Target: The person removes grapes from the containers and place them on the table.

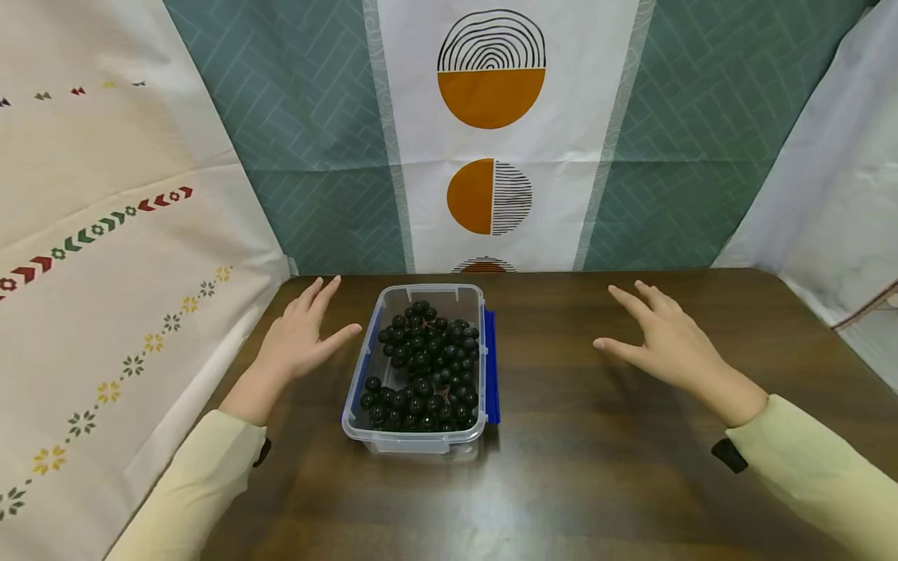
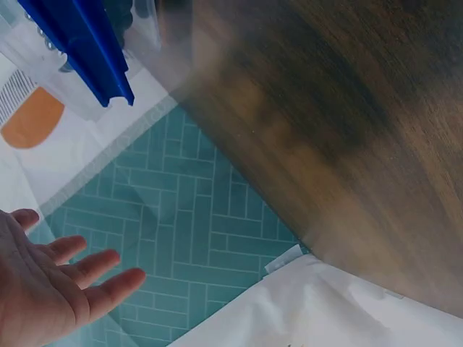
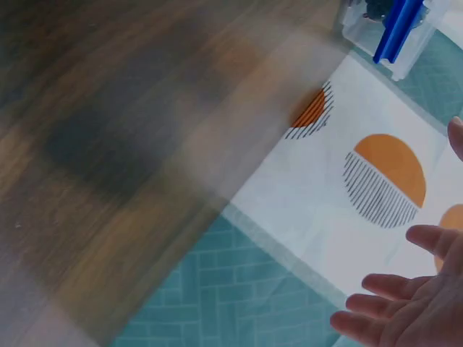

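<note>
A clear plastic food container [image 1: 412, 442] with blue side clips stands on the table, left of the middle in the head view. Bunches of dark grapes [image 1: 421, 358] lie inside it. To its left my left hand [image 1: 295, 340] is held over the table, fingers spread and holding nothing. Well to the right of the container, my right hand [image 1: 666, 340] hovers with its fingers extended and nothing in them. Each wrist view also shows the palm with loosely straight fingers, and a blue clip [image 2: 90, 54] on the container's side hangs down unlatched.
The dark wooden table [image 1: 561, 483] has a glossy top. A green and white patterned cloth [image 1: 316, 156] hangs behind its far edge. Pale embroidered fabric [image 1: 126, 257] drapes along the left side, and white fabric [image 1: 828, 195] hangs at the right.
</note>
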{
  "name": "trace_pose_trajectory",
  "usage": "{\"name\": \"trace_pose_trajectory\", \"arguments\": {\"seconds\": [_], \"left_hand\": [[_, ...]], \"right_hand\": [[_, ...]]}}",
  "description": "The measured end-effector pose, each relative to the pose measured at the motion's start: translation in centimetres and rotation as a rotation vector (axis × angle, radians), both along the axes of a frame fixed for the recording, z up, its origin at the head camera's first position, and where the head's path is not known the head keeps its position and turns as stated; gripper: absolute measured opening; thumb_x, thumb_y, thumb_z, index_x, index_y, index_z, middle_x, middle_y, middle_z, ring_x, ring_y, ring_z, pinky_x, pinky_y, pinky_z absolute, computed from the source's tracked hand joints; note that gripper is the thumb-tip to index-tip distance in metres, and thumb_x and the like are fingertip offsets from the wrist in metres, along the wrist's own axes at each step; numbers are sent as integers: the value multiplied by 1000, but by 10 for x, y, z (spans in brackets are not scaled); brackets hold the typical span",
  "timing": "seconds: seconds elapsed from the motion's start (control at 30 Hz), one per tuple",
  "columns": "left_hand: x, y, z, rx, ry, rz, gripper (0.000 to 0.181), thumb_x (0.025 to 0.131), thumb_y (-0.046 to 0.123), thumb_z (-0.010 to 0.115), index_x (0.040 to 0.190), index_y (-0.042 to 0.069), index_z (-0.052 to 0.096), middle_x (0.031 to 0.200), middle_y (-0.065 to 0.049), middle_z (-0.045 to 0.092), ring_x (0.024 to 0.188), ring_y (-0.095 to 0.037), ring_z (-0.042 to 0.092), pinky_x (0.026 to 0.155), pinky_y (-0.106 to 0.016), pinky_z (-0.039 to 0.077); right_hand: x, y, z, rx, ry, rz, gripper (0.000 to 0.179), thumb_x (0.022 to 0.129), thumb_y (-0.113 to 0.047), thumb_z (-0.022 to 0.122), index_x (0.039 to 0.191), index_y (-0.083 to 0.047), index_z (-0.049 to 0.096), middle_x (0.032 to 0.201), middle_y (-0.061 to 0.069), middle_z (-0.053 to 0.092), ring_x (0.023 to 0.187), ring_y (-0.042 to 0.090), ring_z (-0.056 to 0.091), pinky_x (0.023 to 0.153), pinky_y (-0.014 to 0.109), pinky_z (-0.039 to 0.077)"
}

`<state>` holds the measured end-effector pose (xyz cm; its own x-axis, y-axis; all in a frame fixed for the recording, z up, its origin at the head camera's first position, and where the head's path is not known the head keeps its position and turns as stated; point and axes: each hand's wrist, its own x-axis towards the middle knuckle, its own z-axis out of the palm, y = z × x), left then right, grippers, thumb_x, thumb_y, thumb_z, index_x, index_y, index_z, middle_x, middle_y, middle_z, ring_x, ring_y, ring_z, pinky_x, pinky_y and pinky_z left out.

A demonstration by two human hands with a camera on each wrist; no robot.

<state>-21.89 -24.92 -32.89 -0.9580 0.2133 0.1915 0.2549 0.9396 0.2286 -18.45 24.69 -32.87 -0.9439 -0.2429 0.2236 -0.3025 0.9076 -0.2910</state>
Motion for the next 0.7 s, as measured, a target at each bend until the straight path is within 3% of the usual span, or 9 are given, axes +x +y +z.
{"name": "trace_pose_trajectory", "arguments": {"seconds": [0.27, 0.5, 0.7], "left_hand": [[8, 8, 3, 32, -33, -16, 82, 90, 63, 46, 153, 20, 16, 154, -19, 21, 133, -48, 29, 93, -67, 34], [11, 10, 4, 153, -98, -22, 81, 91, 62, 46, 153, 20, 13, 154, -19, 22, 135, -41, 32, 92, -66, 36], [12, 10, 1, 202, -127, -20, 82, 92, 61, 46, 153, 18, 12, 154, -19, 22, 135, -42, 31, 98, -64, 32]], "right_hand": [[0, -15, 9, -10, 47, 29, 81, 83, -55, 66, 146, -13, 36, 147, 27, 31, 131, 49, 31, 87, 69, 37], [-3, -28, 12, -6, 87, 64, 78, 84, -50, 67, 144, -11, 39, 144, 25, 36, 130, 46, 35, 84, 66, 41], [-5, -39, 10, -6, 145, 92, 74, 83, -45, 70, 141, -8, 42, 143, 22, 40, 129, 42, 39, 85, 62, 43]]}}
